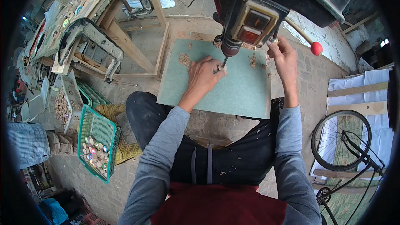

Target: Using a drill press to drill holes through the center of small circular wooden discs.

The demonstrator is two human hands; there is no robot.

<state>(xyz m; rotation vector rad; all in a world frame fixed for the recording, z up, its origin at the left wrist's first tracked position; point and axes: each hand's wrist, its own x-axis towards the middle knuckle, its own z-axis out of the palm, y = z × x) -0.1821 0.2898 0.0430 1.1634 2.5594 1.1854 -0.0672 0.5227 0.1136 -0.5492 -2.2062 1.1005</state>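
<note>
My left hand [206, 72] rests on a green board [240, 97] and pinches a small wooden disc [222, 68] between thumb and fingers. The drill bit [225, 60] of a drill press [247, 15] comes down to the disc; whether its tip is inside the wood cannot be told. Above the bit is the drill chuck [231, 48]. My right hand [283, 57] is closed at the right side of the press head, apparently on a feed handle mostly hidden by the fingers. Another feed lever with a red ball knob [316, 48] sticks out to the right.
Wood shavings [184, 59] lie on the board. At left, a green plastic basket [114, 150] holds several wooden discs [98, 154]. C-clamps [90, 31] grip a cluttered wooden workbench [103, 9]. A bicycle wheel [342, 140] is at right. My knees flank the board.
</note>
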